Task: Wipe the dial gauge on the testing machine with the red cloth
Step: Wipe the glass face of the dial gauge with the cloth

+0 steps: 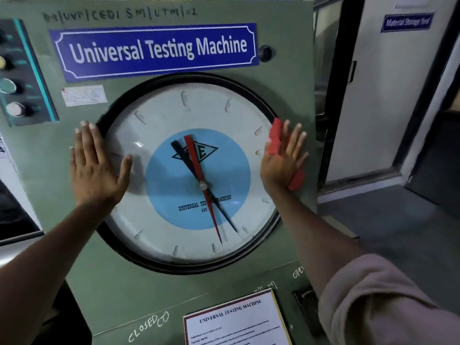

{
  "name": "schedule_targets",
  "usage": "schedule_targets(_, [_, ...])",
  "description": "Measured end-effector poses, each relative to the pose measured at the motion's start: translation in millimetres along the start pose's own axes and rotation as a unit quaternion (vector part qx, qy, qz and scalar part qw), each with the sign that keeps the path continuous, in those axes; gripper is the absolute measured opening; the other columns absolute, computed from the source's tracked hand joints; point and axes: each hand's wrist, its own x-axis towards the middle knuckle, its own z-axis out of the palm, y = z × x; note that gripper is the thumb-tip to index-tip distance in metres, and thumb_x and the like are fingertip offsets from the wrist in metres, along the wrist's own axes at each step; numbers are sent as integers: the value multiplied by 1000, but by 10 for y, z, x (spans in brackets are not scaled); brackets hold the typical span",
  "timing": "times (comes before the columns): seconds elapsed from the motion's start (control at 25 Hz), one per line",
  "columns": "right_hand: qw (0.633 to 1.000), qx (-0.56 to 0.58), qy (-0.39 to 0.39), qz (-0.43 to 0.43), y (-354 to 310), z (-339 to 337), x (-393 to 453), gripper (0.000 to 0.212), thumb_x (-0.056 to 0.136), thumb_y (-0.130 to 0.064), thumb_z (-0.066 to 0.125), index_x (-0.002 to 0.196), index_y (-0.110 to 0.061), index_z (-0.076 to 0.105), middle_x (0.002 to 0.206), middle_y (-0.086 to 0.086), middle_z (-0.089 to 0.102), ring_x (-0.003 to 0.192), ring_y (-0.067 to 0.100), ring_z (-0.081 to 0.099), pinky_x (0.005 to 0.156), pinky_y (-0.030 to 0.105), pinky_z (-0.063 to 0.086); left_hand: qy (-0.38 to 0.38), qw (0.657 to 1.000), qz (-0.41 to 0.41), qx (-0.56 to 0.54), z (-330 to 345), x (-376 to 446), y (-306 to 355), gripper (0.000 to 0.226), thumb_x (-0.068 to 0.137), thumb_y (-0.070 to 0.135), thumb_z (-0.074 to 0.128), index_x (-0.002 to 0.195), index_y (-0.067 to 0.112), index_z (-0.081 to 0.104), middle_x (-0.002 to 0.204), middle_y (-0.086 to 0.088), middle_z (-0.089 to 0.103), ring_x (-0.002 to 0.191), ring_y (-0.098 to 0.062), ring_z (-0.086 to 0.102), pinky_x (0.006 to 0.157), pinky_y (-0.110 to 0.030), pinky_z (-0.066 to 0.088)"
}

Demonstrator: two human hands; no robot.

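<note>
A large round dial gauge (161,115) with a black rim, white face, blue centre and red and black pointers fills the middle of the green machine panel (149,290). My left hand (95,168) lies flat with fingers spread on the gauge's left rim and glass. My right hand (283,160) presses flat against the gauge's right rim, with the red cloth (275,140) pinned under the palm; cloth shows above the thumb and below the little finger.
A blue "Universal Testing Machine" sign (156,49) sits above the gauge. A control strip with knobs (17,70) is at the left edge. A printed notice (236,322) and a dark slot (305,310) lie below. A doorway (373,95) opens at the right.
</note>
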Motion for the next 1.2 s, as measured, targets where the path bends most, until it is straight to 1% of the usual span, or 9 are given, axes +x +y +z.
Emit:
schedule_targets(0.16, [992,73,-3,108,180,125,-444,67,113,-47,36,171,-23,14,180,7,10,166,30,9,126,61,25,16,1000,3,0,38,-4,-43,92,105,66,32,172,15,-5,182,-11,0,166,-15,-7,134,-41,2])
schedule_targets(0.28, [981,87,-4,175,259,204,-842,67,113,-44,40,171,-21,14,179,8,11,166,29,11,127,55,27,27,1000,3,-1,75,3,-52,91,105,67,32,172,21,-10,182,-9,-2,164,-9,-14,132,-31,-7])
schedule_targets(0.4, [973,123,-19,196,297,261,-1076,67,112,-44,42,170,-23,15,180,7,10,166,28,10,129,56,23,29,1000,-3,-5,90,-14,-33,91,105,67,32,172,21,-10,182,-8,-3,163,-7,-17,132,-28,-8])
schedule_targets(0.52, [974,107,-29,199,213,242,-852,70,112,-46,39,171,-23,9,180,8,4,167,29,4,129,61,16,15,1000,-7,-11,44,-11,-10,91,105,67,30,172,18,-8,182,-9,-4,166,-12,-13,134,-34,-4])
schedule_targets(0.68, [992,52,-15,113,-202,144,-191,74,110,-48,36,172,-23,5,180,9,0,166,33,1,126,69,16,-4,1000,-15,-13,-61,-11,53,92,105,61,35,172,9,-1,182,-13,-1,169,-29,-1,135,-44,5])
schedule_targets(0.84, [999,25,6,-35,-800,3,248,81,103,-48,40,172,-26,3,181,6,3,167,27,5,128,69,13,-34,999,-19,-16,-136,16,97,93,104,60,36,172,7,1,182,-11,-2,169,-27,-1,136,-46,5])
schedule_targets(1.0, [962,2,-22,-273,-1370,-136,381,79,108,-41,45,172,-26,1,181,6,0,167,27,3,127,72,8,-65,998,-19,-13,-249,13,112,92,104,61,36,173,9,2,182,-8,-1,169,-27,1,136,-49,7])
schedule_targets(1.08, [947,-9,-41,-320,-1545,-249,401,76,111,-46,40,171,-28,-2,181,4,-6,167,25,-2,128,71,5,-88,996,-10,2,-361,29,87,92,103,62,35,173,12,2,182,-7,-1,169,-26,4,136,-50,7])
schedule_targets(1.2, [938,-2,-63,-342,-1719,-462,339,71,112,-53,30,172,-30,-2,180,4,-8,167,23,-5,128,68,-3,-99,995,-15,25,-611,45,12,92,102,65,33,173,13,6,182,-6,2,169,-26,5,136,-51,6])
